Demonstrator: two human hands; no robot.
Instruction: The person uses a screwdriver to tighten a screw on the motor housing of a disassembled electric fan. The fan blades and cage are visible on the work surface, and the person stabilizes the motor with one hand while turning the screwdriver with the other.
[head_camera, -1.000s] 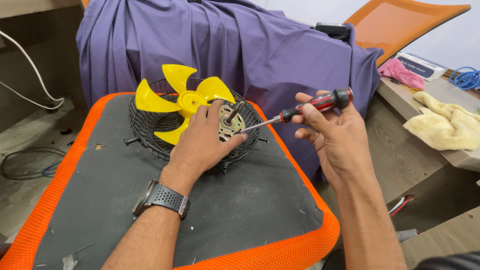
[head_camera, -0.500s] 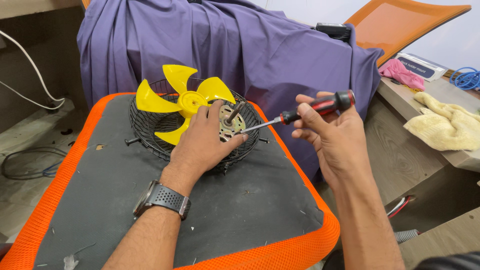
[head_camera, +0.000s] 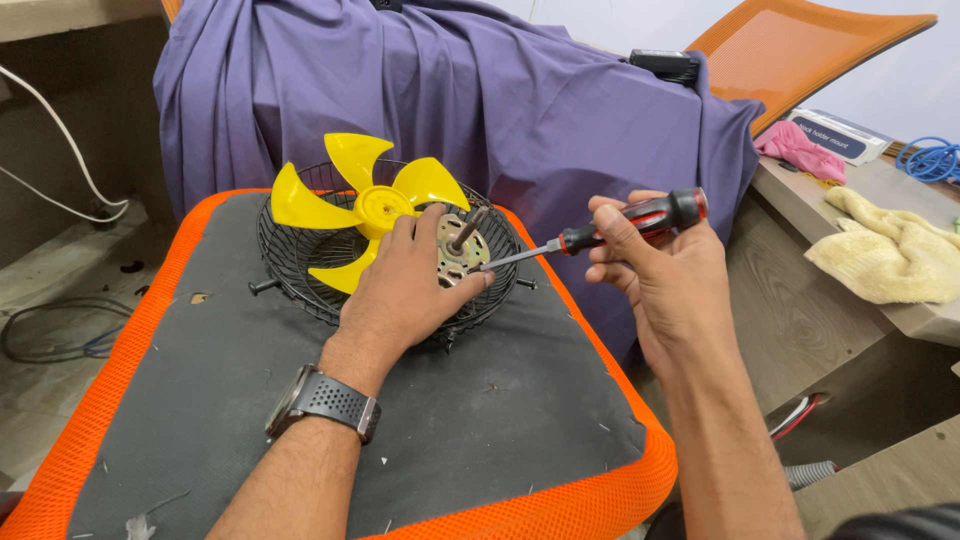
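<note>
A black wire fan guard (head_camera: 290, 255) lies on an orange-edged grey mesh seat (head_camera: 470, 440). On the guard rests a yellow fan blade (head_camera: 372, 205), and beside it a round metal motor plate (head_camera: 462, 255) with a short shaft sticking up. My left hand (head_camera: 405, 285) presses flat on the guard and plate, a black watch on its wrist. My right hand (head_camera: 665, 275) grips a red and black screwdriver (head_camera: 640, 218), whose metal tip touches the motor plate near my left fingertips.
A purple cloth (head_camera: 480, 95) drapes over the chair back behind the seat. To the right stands a wooden desk (head_camera: 810, 300) with a yellow towel (head_camera: 890, 255), a pink cloth (head_camera: 795, 148) and a blue cable coil (head_camera: 930, 160). Cables lie on the floor at left.
My right hand has turned the screwdriver handle slightly and dropped a little; the tip stays on the motor plate. My left hand has not moved.
</note>
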